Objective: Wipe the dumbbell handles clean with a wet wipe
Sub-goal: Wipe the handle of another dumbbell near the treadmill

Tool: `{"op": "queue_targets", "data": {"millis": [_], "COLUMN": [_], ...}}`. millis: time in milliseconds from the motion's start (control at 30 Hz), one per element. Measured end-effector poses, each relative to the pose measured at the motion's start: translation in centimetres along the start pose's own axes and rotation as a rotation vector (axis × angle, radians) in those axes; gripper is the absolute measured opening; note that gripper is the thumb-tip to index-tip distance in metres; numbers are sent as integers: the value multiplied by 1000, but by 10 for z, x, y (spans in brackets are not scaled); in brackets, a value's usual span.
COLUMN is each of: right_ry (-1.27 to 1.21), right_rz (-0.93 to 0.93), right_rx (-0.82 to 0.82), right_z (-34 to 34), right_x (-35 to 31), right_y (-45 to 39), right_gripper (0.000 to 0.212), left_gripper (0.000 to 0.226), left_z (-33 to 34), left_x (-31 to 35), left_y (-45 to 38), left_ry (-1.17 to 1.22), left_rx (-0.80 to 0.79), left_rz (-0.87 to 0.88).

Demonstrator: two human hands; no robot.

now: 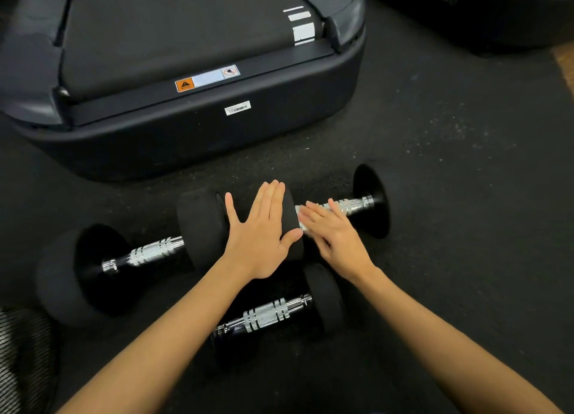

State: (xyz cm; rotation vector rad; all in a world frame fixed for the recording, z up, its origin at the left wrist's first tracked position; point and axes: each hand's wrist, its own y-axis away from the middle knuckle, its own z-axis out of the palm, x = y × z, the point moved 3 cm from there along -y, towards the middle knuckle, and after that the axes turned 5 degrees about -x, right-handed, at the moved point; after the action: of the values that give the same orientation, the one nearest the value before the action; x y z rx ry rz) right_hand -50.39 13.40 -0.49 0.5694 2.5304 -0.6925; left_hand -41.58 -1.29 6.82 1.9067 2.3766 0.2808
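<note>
Right hand (334, 243): fingers laid over a wet wipe (302, 224), pressing it on the chrome handle (351, 206) of the far-right dumbbell (371, 201); whether the fingers curl round the bar cannot be told. Blurred.
Left hand (259, 232): flat, fingers straight, bracing that dumbbell's inner weight head (292, 208).
Advice: keep the head pinned so the bar cannot roll; wrap the wipe round the knurling and run it end to end.
Also on the rubber floor (450, 196): left dumbbell (124, 258), near dumbbell (270, 314), handles bare. Treadmill (192, 72) behind.
</note>
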Motion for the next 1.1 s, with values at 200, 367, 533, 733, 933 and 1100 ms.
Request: {"op": "queue_targets", "data": {"millis": [200, 367, 533, 733, 933, 1100], "right_ry": [-8, -23, -24, -20, 31, -31], "right_rz": [106, 9, 134, 41, 164, 60], "right_rx": [73, -51, 37, -44, 13, -56], "right_z": [-7, -9, -12, -9, -13, -16], "right_x": [4, 6, 1, 3, 0, -5], "right_y": [-5, 5, -11, -1, -14, 4], "right_gripper": [42, 43, 37, 39, 36, 42], "left_gripper": [81, 81, 80, 81, 80, 82], "left_z": [-2, -3, -2, -3, -5, -8], "left_x": [1, 1, 1, 1, 1, 1], "left_y": [0, -1, -3, -2, -3, -2], "left_ry": [15, 12, 26, 21, 25, -51], "left_rx": [-22, -22, -22, -16, -42, -65], "left_rz": [-1, 0, -4, 4, -3, 18]}}
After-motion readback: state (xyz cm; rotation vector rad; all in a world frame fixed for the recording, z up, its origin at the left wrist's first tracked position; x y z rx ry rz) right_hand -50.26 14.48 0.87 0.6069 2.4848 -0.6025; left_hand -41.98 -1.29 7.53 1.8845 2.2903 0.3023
